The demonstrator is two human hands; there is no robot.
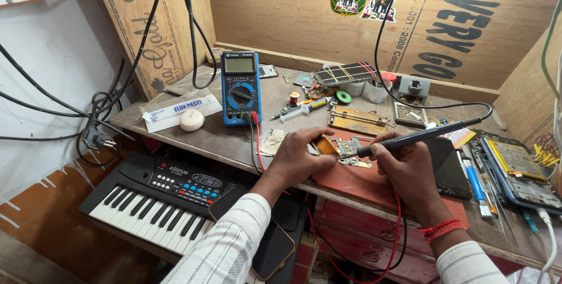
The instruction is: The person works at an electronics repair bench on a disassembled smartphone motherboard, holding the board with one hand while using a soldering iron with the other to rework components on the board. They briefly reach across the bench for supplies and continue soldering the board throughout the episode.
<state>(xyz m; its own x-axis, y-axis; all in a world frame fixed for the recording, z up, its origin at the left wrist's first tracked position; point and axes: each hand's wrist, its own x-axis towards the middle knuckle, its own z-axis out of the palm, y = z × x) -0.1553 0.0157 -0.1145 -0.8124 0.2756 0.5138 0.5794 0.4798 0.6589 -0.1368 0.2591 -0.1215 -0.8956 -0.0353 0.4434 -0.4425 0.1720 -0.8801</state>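
Left hand (pixel 301 154) pins a small green circuit board (pixel 349 147) on the bench (pixel 222 134); right hand (pixel 405 164) grips a black soldering iron (pixel 421 134), tip on the board.

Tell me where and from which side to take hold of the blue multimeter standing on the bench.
Probably best to take the multimeter by its two long blue side edges, near the middle by the dial, coming from above and in front. It leans back with its face up, so the sides are free. Keep the grip clear of the bottom end, where the red and black leads plug in.
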